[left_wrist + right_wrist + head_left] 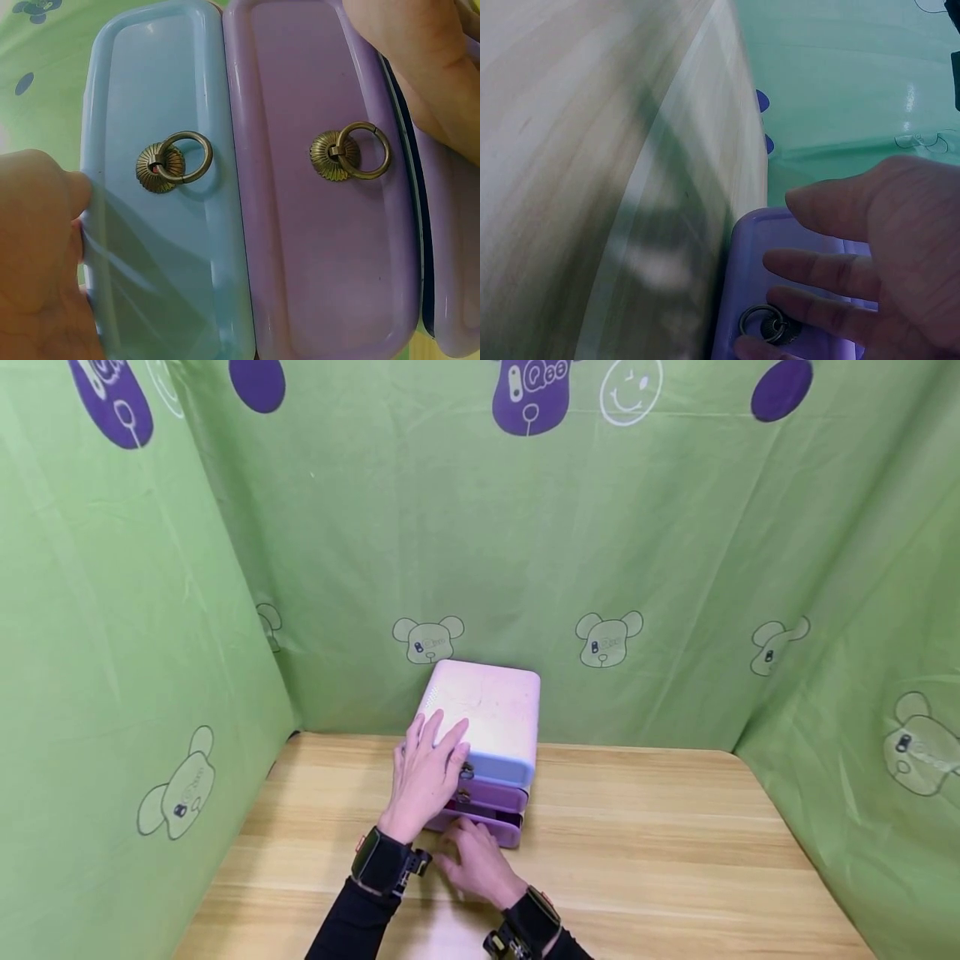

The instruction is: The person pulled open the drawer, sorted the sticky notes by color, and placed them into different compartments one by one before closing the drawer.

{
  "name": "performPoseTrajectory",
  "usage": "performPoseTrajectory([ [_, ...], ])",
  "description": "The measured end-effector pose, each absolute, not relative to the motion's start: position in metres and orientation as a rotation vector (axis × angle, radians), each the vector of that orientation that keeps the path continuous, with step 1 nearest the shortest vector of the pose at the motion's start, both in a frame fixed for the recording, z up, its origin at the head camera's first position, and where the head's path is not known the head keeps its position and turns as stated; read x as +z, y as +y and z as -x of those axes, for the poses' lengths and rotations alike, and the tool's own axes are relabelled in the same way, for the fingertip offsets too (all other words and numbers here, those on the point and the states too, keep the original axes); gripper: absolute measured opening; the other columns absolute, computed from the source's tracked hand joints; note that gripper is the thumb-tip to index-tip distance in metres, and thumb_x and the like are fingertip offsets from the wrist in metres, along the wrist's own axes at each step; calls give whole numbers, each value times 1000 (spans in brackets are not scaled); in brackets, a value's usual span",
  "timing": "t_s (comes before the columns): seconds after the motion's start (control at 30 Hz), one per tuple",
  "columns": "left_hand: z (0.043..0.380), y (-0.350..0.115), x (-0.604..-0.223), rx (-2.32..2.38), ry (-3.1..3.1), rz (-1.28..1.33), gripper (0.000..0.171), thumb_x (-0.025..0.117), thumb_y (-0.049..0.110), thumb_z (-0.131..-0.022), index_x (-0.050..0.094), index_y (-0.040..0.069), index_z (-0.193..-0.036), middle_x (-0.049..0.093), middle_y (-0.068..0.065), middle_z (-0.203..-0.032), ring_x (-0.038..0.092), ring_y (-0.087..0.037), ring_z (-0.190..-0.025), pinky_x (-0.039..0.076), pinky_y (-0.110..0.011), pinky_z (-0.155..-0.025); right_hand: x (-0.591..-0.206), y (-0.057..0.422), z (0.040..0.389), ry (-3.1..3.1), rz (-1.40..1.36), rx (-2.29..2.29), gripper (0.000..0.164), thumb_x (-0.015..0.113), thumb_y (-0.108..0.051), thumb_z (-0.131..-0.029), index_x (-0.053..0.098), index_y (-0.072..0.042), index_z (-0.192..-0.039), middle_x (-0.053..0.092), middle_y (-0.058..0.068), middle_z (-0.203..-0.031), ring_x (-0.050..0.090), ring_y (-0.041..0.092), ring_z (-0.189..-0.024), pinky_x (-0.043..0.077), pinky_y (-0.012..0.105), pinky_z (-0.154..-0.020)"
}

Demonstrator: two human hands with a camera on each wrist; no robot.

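Observation:
A small drawer cabinet (491, 706) stands on the table, its top pale pink. My left hand (423, 781) rests on its top and left edge with fingers spread. The blue top drawer (165, 247) and the purple middle drawer (322, 240) each carry a brass ring pull. Below them, the lilac bottom drawer (504, 832) sticks out a little, leaving a dark gap above its front. My right hand (480, 866) is at that drawer's front. In the right wrist view its fingers are extended beside the bottom ring pull (759, 322), the thumb apart.
The light wooden table (637, 843) spreads out on both sides of the cabinet. Green cloth (480, 543) with bear prints hangs behind it and along the left and right sides. Both wrists wear black straps with small cameras.

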State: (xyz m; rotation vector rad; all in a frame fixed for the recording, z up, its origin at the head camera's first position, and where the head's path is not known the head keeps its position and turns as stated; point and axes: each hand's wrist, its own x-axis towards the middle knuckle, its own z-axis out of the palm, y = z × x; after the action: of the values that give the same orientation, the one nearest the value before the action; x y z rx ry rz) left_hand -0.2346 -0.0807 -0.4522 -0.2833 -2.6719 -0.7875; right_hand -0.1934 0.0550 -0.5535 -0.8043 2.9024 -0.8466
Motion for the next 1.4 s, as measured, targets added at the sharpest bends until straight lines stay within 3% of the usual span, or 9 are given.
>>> performPoseTrajectory([
  [0.5,235,-80,-453,-736,-2672,276,47,33,47,-109,49,32,-150,33,-13,-166,22,-39,-155,32,-70,-115,-554,59,202,2954,830,-844,26,77,-25,-86,73,-7,-104,66,5,-105,56,23,-89,47,36,-71],
  [0.97,235,-80,-452,-754,-2677,267,47,34,46,-109,49,31,-150,32,-14,-166,21,-40,-156,30,-71,-116,-554,59,206,2925,811,-843,26,75,-27,-88,73,-9,-106,65,6,-107,57,23,-93,48,38,-76],
  [1.4,235,-81,-452,-754,-2691,269,47,33,48,-109,49,32,-150,32,-13,-166,21,-40,-155,31,-73,-114,-554,59,215,2890,793,-835,29,75,-25,-88,72,-8,-111,69,9,-113,63,27,-100,52,48,-91],
])
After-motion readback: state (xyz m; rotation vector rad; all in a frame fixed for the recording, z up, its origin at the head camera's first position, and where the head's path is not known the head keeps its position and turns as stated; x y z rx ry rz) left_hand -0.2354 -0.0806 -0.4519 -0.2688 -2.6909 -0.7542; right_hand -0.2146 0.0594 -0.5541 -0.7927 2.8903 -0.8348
